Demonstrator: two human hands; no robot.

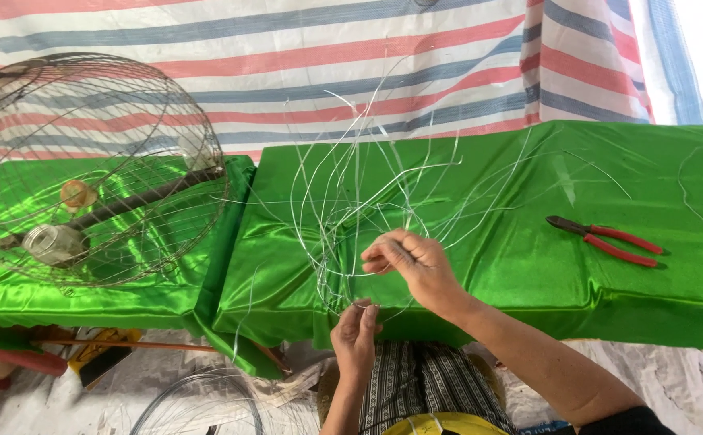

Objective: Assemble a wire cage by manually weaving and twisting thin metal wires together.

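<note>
Lowest in view, the left hand (355, 334) pinched a wire end while the right hand (412, 262) gripped the loose wire tangle (351, 193) above the green tabletop (488, 242), seemingly barely woven, red pliers (609, 240) lying unused.

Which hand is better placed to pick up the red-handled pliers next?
Probably the right hand: it is nearer the pliers, which lie on the green cloth to its right. The left hand sits lower and farther away, pinching the wire strands.

Bare forearms; black sleeve edge at right upper arm; black-and-white patterned trousers; yellow garment at waist.
</note>
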